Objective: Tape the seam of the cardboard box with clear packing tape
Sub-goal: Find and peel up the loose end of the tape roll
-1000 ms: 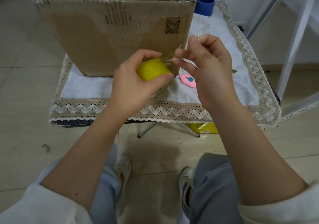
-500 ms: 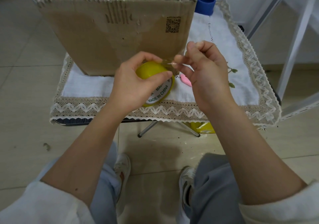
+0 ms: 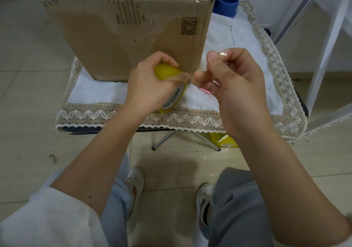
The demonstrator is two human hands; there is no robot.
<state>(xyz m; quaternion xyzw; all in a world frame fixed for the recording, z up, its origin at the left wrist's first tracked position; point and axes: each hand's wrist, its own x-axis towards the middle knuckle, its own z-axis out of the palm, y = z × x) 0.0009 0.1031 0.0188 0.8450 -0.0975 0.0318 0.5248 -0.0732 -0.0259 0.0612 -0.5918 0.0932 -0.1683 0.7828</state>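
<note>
A large cardboard box (image 3: 133, 37) stands on a small table, its top edge showing old clear tape. In front of it my left hand (image 3: 148, 88) grips a yellow roll of packing tape (image 3: 167, 73) whose core label reads "MADE IN CHINA". My right hand (image 3: 234, 81) pinches the loose end of the tape (image 3: 183, 78) between thumb and fingers, with a short clear strip stretched between roll and fingers. Both hands hover just above the table's front edge, near the box's lower right corner.
The table carries a white cloth with a lace border (image 3: 190, 119). A blue object (image 3: 226, 2) sits behind the box at the right. A pink item (image 3: 206, 92) peeks out under my right hand. White metal frame legs (image 3: 323, 56) stand at the right. Yellow packaging (image 3: 224, 140) lies on the floor below.
The roll has turned in my left hand so its label shows. My right hand has shifted right and pulled a short strip of tape off the roll.
</note>
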